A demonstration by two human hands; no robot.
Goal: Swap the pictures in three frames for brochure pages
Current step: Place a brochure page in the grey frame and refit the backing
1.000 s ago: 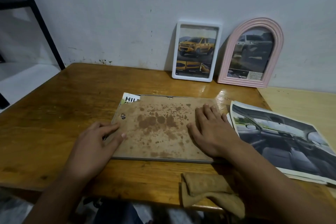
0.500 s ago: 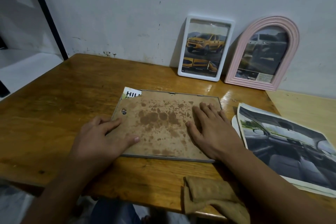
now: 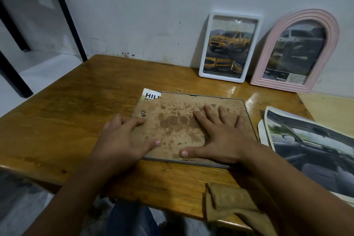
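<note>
A thin-rimmed rectangular picture frame (image 3: 193, 128) is laid face down on the brown wooden surface (image 3: 76, 113), its stained brown backing board turned up. A white brochure page corner with black lettering (image 3: 151, 95) is seen sticking out from under the board at the far left corner. The left hand (image 3: 124, 140) is placed over the frame's left edge, fingers loosely spread, index finger near a small metal clip (image 3: 143, 114), thumb flat on the board. The right hand (image 3: 220, 136) is pressed palm down on the right half of the board, fingers straight and spread, thumb extended along the near edge. Nothing is pinched by either hand.

A white rectangular frame holding a yellow pickup truck page (image 3: 229, 48) and a pink arched frame holding a dark vehicle page (image 3: 297, 50) are leaned upright against the white wall (image 3: 143, 15), side by side. Loose brochure sheets showing a car interior (image 3: 310, 149) are laid just right of the face-down frame. A folded tan cloth (image 3: 231, 205) is draped over the near edge.
</note>
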